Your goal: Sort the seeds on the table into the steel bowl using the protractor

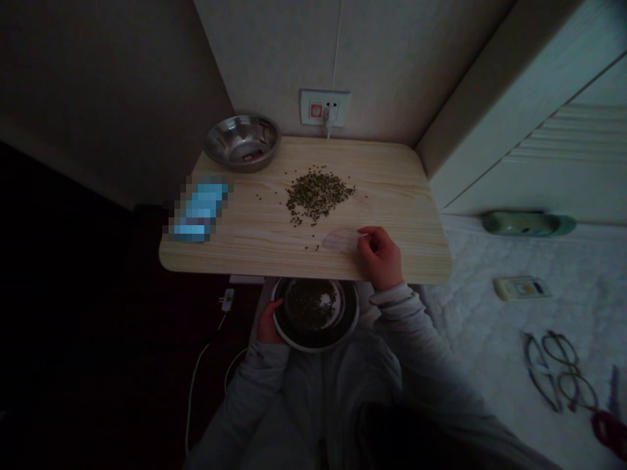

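Grain pile lies ahead and to the left of the right hand

The relation that matters runs from the right hand (381, 258) to the grain pile (318, 194). The pile, a loose spread of small dark grains, sits on the wood-patterned bench (406, 196), a little beyond the middle of its depth. Seen from the right hand, it lies farther from the body and off to the left, near but not touching. Its longer axis runs roughly across the bench, slanting so that the right end is the farther one. A few stray grains (317, 247) lie apart from it toward the near edge, left of the right hand.

The right hand is over the near right part of the bench, fingers curled, with thumb and forefinger close together. Beside them is a thin, pale patch (339, 239), perhaps a translucent sheet; whether the fingers pinch it, I cannot tell.

The left hand (269, 324) is below the near edge, thumb over the rim of the lap bowl (349, 308), gripping its left side. That bowl holds a bed of similar grains (308, 303), and it lies nearer the body than the pile, slightly left of the right hand. Of the two hands, the right is the nearer to the pile.

A steel bowl (220, 152) stands at the far left corner, with a blurred, lit phone-like object (202, 210) in front of it.
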Available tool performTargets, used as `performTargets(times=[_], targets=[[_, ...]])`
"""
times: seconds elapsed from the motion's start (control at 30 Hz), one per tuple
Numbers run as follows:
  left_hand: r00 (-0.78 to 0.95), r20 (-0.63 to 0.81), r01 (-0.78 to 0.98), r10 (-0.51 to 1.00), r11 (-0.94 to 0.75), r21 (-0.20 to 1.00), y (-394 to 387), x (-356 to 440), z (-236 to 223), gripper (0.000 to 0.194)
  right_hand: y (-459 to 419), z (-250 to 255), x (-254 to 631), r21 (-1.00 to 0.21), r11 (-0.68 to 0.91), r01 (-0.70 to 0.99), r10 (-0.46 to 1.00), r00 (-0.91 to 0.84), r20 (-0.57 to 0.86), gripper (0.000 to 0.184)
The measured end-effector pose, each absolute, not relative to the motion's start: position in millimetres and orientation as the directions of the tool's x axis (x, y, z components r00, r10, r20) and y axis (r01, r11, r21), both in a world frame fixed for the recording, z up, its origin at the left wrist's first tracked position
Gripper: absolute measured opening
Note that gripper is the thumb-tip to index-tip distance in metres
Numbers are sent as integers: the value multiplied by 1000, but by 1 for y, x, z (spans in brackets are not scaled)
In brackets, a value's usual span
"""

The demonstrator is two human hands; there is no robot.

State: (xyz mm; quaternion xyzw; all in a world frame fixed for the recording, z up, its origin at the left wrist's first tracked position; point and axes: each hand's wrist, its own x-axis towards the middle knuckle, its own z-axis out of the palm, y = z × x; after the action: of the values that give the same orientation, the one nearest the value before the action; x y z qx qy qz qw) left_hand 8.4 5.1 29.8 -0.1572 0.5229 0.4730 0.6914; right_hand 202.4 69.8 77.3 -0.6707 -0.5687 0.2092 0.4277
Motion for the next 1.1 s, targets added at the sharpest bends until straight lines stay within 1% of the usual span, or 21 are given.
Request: performTargets(times=[0.17,0.27,0.37,0.47,0.57,0.67,0.73,0.87,0.97,1.1], targets=[[18,-870,-828,492,496,263,4,8,30,20,70,77,204,-830,36,557,966,193,172,19],[-17,-876,-817,481,499,290,4,8,29,24,70,76,205,-857,55,513,979,142,148,19],[-5,-875,-814,484,506,285,5,9,30,27,70,75,206,-871,57,488,977,150,148,19],[32,-873,-820,487,512,256,6,9,31,27,70,75,205,-857,55,512,977,149,151,19],[52,-869,-826,492,510,239,6,9,30,26,70,77,205,-844,70,532,985,99,144,19],[71,-845,-832,529,499,242,5,9,29,25,69,77,205,-852,85,516,991,46,126,18],[65,-835,-835,546,488,254,4,9,28,24,69,77,206,-860,80,504,991,54,123,18],[76,-857,-827,510,512,231,4,9,29,23,69,77,205,-864,78,497,987,82,136,18],[85,-861,-830,502,514,218,5,9,30,24,69,78,205,-868,99,487,991,34,132,20],[52,-864,-822,501,513,248,5,8,28,25,69,78,205,-844,131,520,991,-49,124,22]])
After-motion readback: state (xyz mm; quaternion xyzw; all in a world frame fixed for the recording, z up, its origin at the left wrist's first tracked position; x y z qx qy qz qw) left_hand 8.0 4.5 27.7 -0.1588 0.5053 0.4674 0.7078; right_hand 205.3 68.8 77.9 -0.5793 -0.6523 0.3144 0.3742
